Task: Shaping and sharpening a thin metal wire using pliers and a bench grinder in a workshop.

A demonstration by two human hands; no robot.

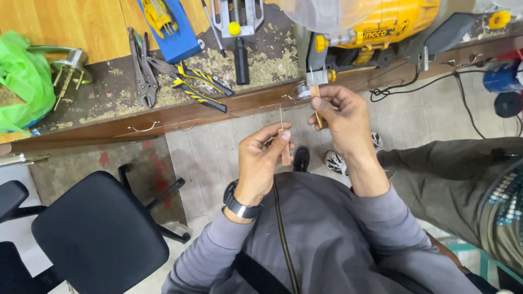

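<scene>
Beside workbench [163, 117] — green bag [22, 81], blue package [174, 38]

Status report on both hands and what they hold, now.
Left hand pinching a small wooden strip. Right hand pinching a second wooden strip. Both held apart above the floor, clear of the workbench. Nothing between them.

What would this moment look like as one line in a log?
left hand: pinches small wooden strip with thin wire | right hand: pinches second wooden strip | hands apart, above floor | pliers on workbench
</scene>
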